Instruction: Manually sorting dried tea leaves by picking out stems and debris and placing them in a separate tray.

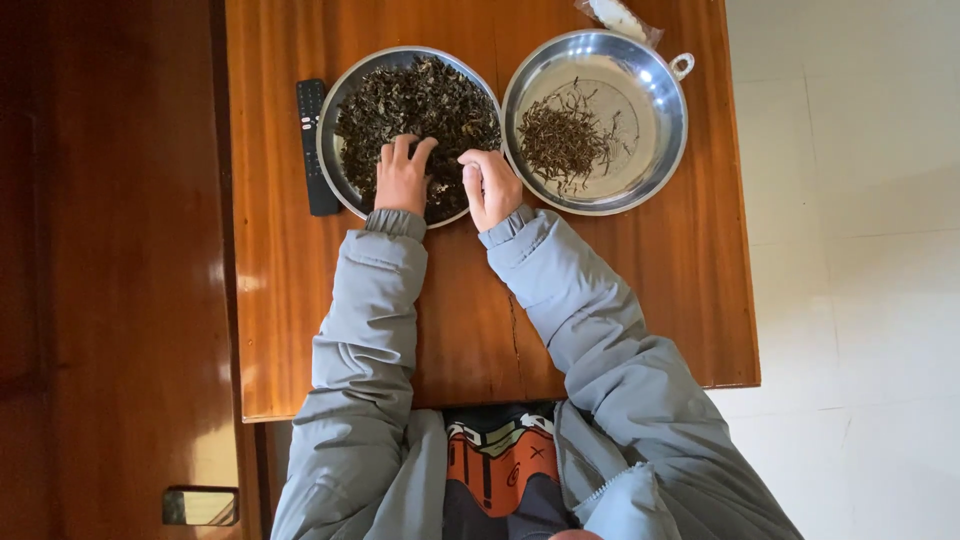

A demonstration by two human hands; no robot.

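Note:
A round metal pan (345,90) heaped with dark dried leaves (420,100) sits on the wooden table. My left hand (402,175) lies palm down on the leaves at the pan's near edge, fingers spread. My right hand (488,185) hovers at the pan's near right rim with fingers curled and pinched together; what it holds is too small to see. To the right stands a second metal pan (660,140) with a loop handle, holding a small pile of thin dark stems (562,140).
A black remote control (316,145) lies left of the leaf pan. A clear plastic packet (620,15) rests at the table's far edge. The wooden table (470,320) ends near my lap; pale tiled floor (860,250) lies to the right.

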